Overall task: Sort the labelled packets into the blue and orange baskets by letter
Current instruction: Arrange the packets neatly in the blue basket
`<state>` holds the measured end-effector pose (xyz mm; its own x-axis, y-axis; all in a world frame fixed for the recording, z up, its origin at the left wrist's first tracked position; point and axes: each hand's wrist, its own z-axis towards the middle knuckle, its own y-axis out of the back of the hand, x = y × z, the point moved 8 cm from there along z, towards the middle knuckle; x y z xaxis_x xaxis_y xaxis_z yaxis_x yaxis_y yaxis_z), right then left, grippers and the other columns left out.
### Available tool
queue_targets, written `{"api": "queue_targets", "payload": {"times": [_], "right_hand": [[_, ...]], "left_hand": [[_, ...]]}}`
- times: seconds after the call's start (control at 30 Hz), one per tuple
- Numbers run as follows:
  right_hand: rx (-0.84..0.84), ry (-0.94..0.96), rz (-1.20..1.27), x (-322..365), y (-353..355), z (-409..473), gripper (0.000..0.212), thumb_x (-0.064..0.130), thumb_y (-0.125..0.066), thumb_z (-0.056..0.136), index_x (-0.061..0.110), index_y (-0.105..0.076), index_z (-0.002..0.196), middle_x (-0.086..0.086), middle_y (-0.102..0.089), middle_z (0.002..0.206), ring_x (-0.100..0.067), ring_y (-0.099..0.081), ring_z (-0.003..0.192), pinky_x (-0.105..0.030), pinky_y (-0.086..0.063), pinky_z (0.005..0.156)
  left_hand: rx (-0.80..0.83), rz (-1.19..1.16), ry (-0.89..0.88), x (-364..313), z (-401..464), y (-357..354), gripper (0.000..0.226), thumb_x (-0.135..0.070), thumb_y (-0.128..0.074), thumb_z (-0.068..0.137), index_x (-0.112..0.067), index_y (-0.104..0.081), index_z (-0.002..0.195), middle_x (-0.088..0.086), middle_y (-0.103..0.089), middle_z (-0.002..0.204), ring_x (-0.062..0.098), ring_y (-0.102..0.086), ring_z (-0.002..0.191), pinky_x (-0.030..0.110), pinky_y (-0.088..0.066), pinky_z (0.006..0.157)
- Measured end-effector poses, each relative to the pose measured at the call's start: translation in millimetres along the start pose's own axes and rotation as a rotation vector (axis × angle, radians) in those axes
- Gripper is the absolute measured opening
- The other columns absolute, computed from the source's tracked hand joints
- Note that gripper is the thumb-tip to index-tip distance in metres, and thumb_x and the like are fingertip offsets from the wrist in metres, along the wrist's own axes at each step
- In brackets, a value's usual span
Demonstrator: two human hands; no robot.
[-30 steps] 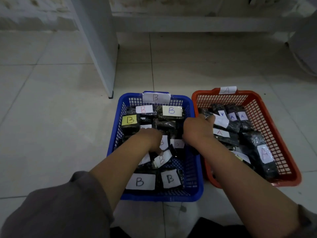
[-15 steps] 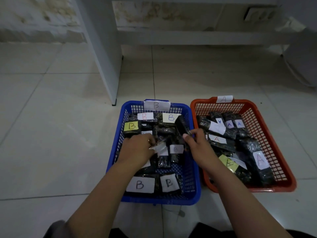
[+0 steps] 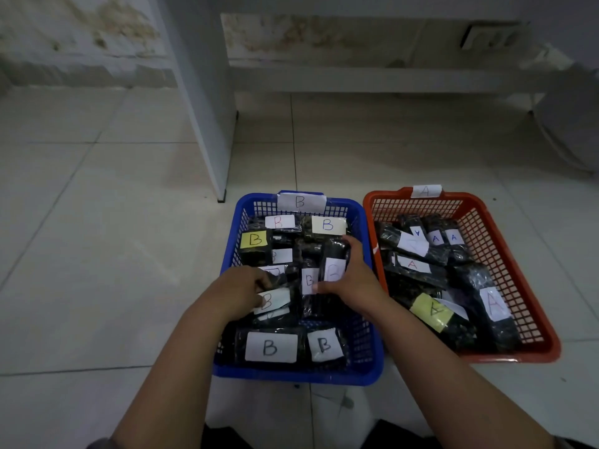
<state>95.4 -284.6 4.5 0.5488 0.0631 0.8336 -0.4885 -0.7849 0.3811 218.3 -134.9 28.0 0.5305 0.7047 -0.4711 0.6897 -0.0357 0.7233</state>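
The blue basket (image 3: 304, 375) is holding B-labelled packets; beside it, the orange basket (image 3: 515, 267) is holding A-labelled packets. Inside the blue basket, the right hand (image 3: 351, 277) is grasping a B packet (image 3: 334, 264), and the left hand (image 3: 241, 291) is pinching another B packet (image 3: 274, 299).

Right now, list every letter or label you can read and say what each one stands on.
"B": tag on the blue basket rim.
"B": all its readable packet labels, e.g. yellow label, big front label.
"B", faint: packet the right hand grips.
"B": packet by the left hand.
"A": tag on the orange basket.
"A": its packet labels, e.g., yellow label.
One white label: blurred, unreadable.
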Motion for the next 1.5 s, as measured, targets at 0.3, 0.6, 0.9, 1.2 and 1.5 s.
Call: {"api": "queue_targets", "payload": {"times": [0.3, 0.6, 0.9, 1.2, 1.5], "right_hand": [[-0.265, 0.090, -0.268, 19.6, 34.8, 18.3, 0.097, 0.011, -0.082, 0.069, 0.019, -0.017, 0.140, -0.014, -0.060, 0.113, -0.026, -0.059, 0.097, -0.029, -0.045, 0.078], [-0.092, 0.010, -0.597, 2.7, -5.3, 26.8, 0.079, 0.022, -0.079, 0.072, 0.015, -0.033, 0.135, -0.015, -0.053, 0.123, -0.030, -0.055, 0.109, -0.036, -0.047, 0.088], [-0.035, 0.121, -0.909, -0.3, -18.3, 36.1, 0.075, 0.022, -0.068, 0.084, 0.031, -0.026, 0.145, -0.012, -0.032, 0.140, -0.035, -0.044, 0.119, -0.043, -0.047, 0.094], [-0.016, 0.183, -1.277, -10.2, -21.7, 33.8, 0.069, 0.035, -0.061, 0.088, 0.019, -0.028, 0.147, -0.008, -0.008, 0.158, -0.032, -0.024, 0.135, -0.041, -0.029, 0.108], [-0.002, 0.231, -0.243, 32.6, -6.8, 8.6, 0.040, 0.019, -0.054, 0.094, 0.032, -0.050, 0.132, 0.003, -0.056, 0.129, -0.015, -0.051, 0.119, -0.029, -0.041, 0.098]], "left_hand": [[-0.002, -0.008, -0.009, 9.8, 10.8, 8.1, 0.029, -0.011, -0.064, 0.086, -0.020, -0.062, 0.114, -0.006, -0.050, 0.101, 0.009, -0.048, 0.093, 0.019, -0.037, 0.078], [-0.034, -0.046, -0.039, 10.1, 10.1, 14.6, 0.035, -0.001, -0.055, 0.088, -0.021, -0.061, 0.115, 0.001, -0.056, 0.120, 0.011, -0.051, 0.099, 0.021, -0.043, 0.083], [-0.018, -0.065, -0.037, 9.9, 10.9, 13.1, 0.035, 0.000, -0.055, 0.088, -0.020, -0.061, 0.116, 0.001, -0.056, 0.121, 0.011, -0.049, 0.099, 0.020, -0.040, 0.082], [-0.052, -0.108, -0.033, 12.7, 10.7, 16.9, 0.034, 0.000, -0.056, 0.087, -0.020, -0.062, 0.114, 0.001, -0.058, 0.117, 0.013, -0.053, 0.102, 0.023, -0.044, 0.085], [-0.145, -0.342, -0.068, 8.4, 15.2, 24.4, 0.020, -0.009, -0.066, 0.085, -0.021, -0.065, 0.101, -0.005, -0.063, 0.097, 0.006, -0.057, 0.085, 0.013, -0.042, 0.067]]}}
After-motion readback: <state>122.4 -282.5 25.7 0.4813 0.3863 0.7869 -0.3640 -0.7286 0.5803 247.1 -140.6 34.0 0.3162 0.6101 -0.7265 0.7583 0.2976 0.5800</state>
